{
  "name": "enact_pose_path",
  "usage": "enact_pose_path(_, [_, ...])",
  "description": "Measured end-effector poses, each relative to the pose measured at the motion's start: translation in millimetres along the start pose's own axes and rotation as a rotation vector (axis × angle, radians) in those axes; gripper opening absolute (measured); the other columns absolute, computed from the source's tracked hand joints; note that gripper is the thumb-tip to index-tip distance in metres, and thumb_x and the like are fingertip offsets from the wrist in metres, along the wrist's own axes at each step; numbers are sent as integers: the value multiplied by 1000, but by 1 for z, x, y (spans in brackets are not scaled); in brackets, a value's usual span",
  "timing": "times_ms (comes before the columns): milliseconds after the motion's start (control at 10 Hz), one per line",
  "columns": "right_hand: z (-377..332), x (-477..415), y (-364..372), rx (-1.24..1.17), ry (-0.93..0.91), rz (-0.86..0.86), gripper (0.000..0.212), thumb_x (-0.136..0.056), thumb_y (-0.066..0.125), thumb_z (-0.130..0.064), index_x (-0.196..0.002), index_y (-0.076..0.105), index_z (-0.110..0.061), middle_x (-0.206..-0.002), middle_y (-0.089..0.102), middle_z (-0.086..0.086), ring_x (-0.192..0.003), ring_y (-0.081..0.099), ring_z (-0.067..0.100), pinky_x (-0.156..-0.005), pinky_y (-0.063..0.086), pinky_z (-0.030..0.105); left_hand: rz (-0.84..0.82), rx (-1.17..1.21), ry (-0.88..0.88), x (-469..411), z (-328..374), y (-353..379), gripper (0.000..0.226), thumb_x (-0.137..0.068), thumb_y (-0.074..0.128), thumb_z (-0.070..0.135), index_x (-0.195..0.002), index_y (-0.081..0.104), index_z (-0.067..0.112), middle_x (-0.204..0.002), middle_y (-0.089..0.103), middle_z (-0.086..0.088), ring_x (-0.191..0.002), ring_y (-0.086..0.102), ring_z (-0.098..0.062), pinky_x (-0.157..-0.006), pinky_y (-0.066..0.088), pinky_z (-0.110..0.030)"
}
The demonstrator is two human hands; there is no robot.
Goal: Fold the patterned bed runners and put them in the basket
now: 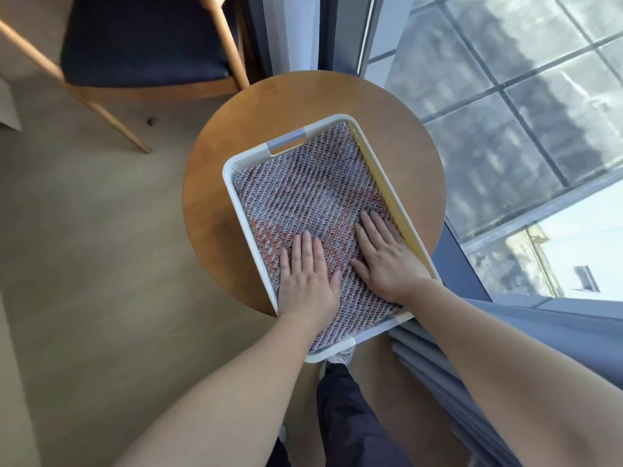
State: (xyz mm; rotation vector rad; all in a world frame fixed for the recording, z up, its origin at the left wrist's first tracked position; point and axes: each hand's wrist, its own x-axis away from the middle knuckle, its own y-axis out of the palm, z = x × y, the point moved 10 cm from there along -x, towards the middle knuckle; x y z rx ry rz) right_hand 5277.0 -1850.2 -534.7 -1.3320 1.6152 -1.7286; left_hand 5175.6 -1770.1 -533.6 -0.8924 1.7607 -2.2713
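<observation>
A folded patterned bed runner (303, 193), woven in grey, white and orange, lies flat inside a white rectangular basket (236, 210) and fills it. My left hand (308, 278) rests palm down on the runner near the basket's front left. My right hand (384, 254) lies flat on it toward the front right, beside the basket's right wall. Both hands have their fingers stretched out and hold nothing.
The basket stands on a small round wooden table (256, 106). A wooden chair (141, 45) with a dark seat is at the back left. A large window (505, 112) runs along the right, with a grey curtain (488, 348) below it. My legs are under the table's near edge.
</observation>
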Motion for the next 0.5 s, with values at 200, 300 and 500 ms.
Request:
enact_pose_path(200, [3,2,6,-7,-9,-18,79,-93,-2,-61,-152,-3,-8,-159,-13,9,-145,-19,22,-118,-8,37,-50,23,-4,-3,0,4,71,-94,1,52,-145,-19,7,-157,-19,-12,-143,-22,-25,-116,-12,-45])
enact_pose_path(300, [6,14,3,13,25,-55,81,-91,-4,-63,-152,-3,-9,-158,-14,9,-144,-20,22,-115,-13,34,-66,94,22,9,-6,-6,69,-96,5,50,-147,-17,9,-156,-21,-9,-143,-23,-20,-114,-16,-36])
enact_pose_path(500, [-8,31,-22,-94,66,-133,69,-99,22,-53,-153,12,-12,-161,2,10,-148,-5,26,-118,-2,36,-62,161,28,25,-43,-58,67,-97,11,48,-150,-4,10,-160,-6,-7,-145,-12,-17,-109,-17,-27])
